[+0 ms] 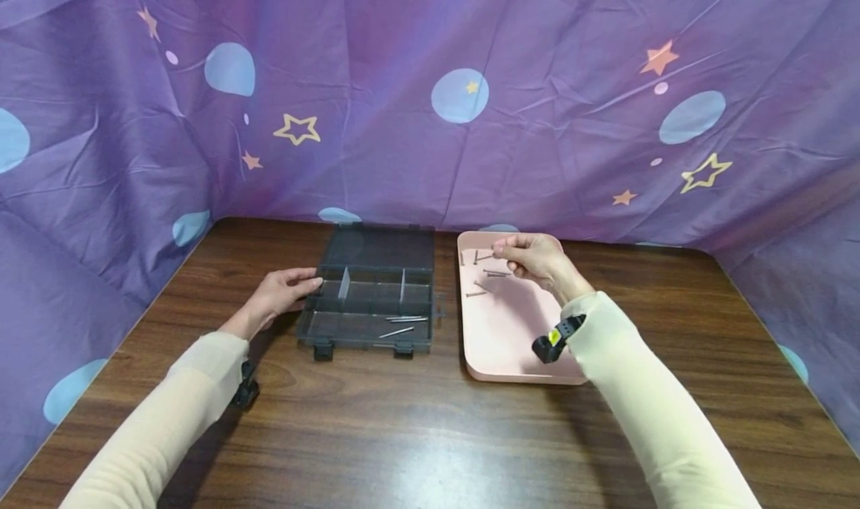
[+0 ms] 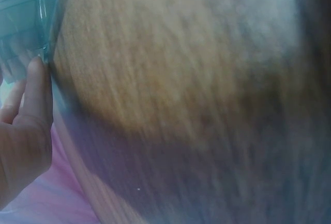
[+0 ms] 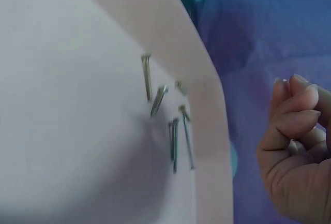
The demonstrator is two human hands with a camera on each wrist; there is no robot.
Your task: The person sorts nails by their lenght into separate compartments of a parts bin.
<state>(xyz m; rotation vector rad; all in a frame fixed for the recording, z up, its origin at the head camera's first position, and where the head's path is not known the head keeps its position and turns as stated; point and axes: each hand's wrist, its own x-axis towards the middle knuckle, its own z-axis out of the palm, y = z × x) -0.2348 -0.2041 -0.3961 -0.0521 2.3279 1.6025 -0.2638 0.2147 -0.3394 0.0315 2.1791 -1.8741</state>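
My left hand (image 1: 285,291) rests at the left side of a dark see-through organizer box (image 1: 316,322), its fingers extended along the wall. In the left wrist view, the fingertips (image 2: 37,71) touch the clear plastic. The box's lid stands raised at the back; several nails (image 1: 406,319) lie in its front compartment. Over the far end of a pink tray (image 1: 497,352), my right hand (image 1: 537,259) pinches thumb against fingers, with a tiny glint of a nail (image 3: 284,81) at the tips, mostly hidden. Several loose nails (image 3: 173,141) lie in the tray below.
Thin dividers (image 1: 345,283) split the box's rear row. Two black latches (image 1: 323,350) jut from its front edge. The box stands left of the tray on a brown wooden table (image 1: 376,427). A purple patterned cloth (image 1: 390,173) hangs behind the table.
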